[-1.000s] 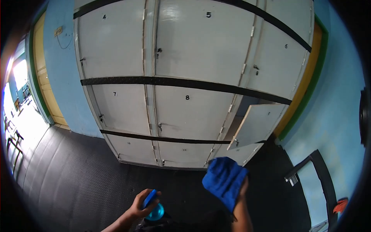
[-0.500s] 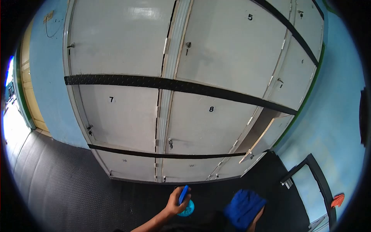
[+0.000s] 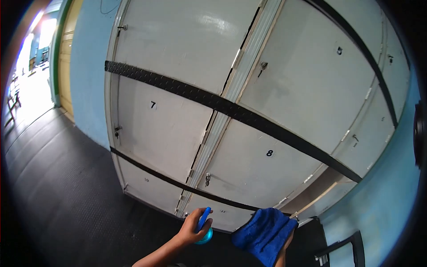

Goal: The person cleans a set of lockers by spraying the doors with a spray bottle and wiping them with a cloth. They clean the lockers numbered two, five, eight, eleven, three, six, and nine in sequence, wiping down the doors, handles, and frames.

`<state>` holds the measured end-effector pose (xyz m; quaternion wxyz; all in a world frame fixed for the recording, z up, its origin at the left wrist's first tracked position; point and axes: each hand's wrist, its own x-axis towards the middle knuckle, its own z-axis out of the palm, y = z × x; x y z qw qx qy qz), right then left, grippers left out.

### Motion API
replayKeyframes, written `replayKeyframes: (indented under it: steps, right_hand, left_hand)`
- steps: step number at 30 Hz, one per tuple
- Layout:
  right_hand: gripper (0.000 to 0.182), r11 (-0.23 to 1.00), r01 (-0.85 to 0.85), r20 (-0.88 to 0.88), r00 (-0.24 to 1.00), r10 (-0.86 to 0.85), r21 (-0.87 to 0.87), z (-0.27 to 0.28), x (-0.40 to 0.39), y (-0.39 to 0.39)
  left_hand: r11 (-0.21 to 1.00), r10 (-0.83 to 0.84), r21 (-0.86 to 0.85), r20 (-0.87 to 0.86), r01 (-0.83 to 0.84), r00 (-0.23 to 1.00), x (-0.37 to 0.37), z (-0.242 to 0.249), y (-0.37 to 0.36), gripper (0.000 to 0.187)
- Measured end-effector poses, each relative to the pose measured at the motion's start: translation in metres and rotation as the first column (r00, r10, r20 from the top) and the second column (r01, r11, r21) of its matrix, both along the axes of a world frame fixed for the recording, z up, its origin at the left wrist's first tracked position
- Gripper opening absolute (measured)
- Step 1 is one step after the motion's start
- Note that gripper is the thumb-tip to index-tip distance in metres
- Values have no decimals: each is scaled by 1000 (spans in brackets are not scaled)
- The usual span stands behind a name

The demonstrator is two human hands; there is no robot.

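My left hand (image 3: 190, 228) grips a blue spray bottle (image 3: 204, 225) low in the view, its nozzle toward the bottom row of white lockers (image 3: 187, 111). My right hand (image 3: 287, 244) is mostly hidden under a blue cloth (image 3: 264, 233) that it holds up beside the bottle. Both hands are close to the locker doors numbered 7 (image 3: 153, 105) and 8 (image 3: 269, 153). Black bands run across the lockers between rows.
One locker door (image 3: 327, 196) at the lower right stands ajar. Black rubber flooring (image 3: 58, 187) stretches to the left toward a bright doorway (image 3: 26, 66). Light blue walls (image 3: 91, 75) flank the lockers. A black frame (image 3: 342, 249) leans at the bottom right.
The view has swung closer to the lockers and tilted. My right hand with the cloth dropped, then rose again beside the bottle. My left hand kept hold of the bottle.
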<state>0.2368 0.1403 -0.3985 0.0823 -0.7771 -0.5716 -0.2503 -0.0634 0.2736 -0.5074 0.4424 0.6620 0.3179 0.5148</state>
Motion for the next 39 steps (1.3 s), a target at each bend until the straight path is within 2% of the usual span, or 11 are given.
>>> replayKeyframes:
  steps: [1, 3, 6, 10, 12, 14, 20, 26, 29, 36, 39]
  right_hand:
    - [48, 999, -35, -21, 999, 35, 4, -8, 11, 4]
    - [48, 995, -94, -68, 993, 95, 11, -24, 32, 9]
    - [48, 991, -131, -127, 983, 135, 40, -40, 60, -1]
    - [48, 975, -86, -211, 969, 130, 207, -60, 75, -4]
    - [48, 951, -61, -250, 958, 141, 302, -71, 73, 6]
    - [48, 924, -63, -275, 945, 176, 376, -80, 70, 23]
    - [48, 857, -106, -258, 929, 266, 504, -89, 87, 56]
    - [48, 789, -174, -216, 907, 362, 589, -96, 114, 88]
    - [48, 744, -186, -200, 896, 396, 642, -104, 129, 107]
    - [48, 638, -228, -161, 856, 491, 736, -133, 164, 161]
    - [48, 603, -245, -141, 842, 521, 759, -124, 162, 183]
  left_hand:
    - [1000, 23, -19, -17, -23, 1000, 7, -3, 0, 34]
    - [982, 137, 135, -12, -134, 990, 21, -8, 3, 32]
    - [991, 121, -50, -10, -122, 993, 35, 16, 3, 29]
    - [981, 175, 75, 62, -179, 983, 57, 32, 28, 26]
    - [983, 164, 74, 27, -165, 986, 57, 55, 39, 24]
    - [977, 209, 28, 78, -212, 975, 55, 68, 51, 23]
    - [963, 234, 122, 53, -239, 971, 57, 97, 79, 23]
    - [966, 196, 139, 157, -218, 968, 79, 67, 95, 25]
    - [969, 190, 151, 37, -193, 981, 82, 47, 89, 22]
    - [977, 190, 110, -39, -185, 981, 55, 8, 47, 30]
    - [981, 183, 77, -84, -176, 980, 38, 6, 31, 31]
